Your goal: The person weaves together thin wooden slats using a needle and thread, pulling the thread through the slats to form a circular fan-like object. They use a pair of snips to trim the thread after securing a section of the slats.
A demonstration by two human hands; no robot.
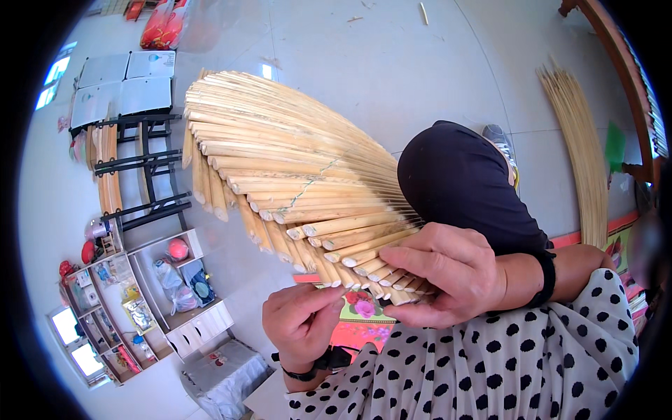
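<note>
**Right hand (455, 269) gripped the near edge of a stalk fan (287, 143)**

The right hand was bent around the cut ends closest to the body, fingers above and thumb apparently below, pinching the edge of the fan. The left hand (297, 318) was curled just beside it, thumb and forefinger drawn together at the stalk ends; whether they pinched a stalk or only touched one could not be told.

Good handling, as a judgement, called for a firm but not crushing right-hand hold, so that neighbouring stalks lay flat and did not roll over each other. The left fingertips seemed best used lightly, close to the ends, where a single stalk was easiest to guide.

The fan was in front of the torso, left of the dark-clad knee (462, 185), its thick ends in overlapping layers and its stalks narrowing toward that knee. A thin green line (303, 191), seemingly thread, crossed the upper stalks; an even pull would likely have strained it least.

Farther out, a long bundle of thin stalks (579, 154) lay on the floor (329, 42) at the right.
</note>
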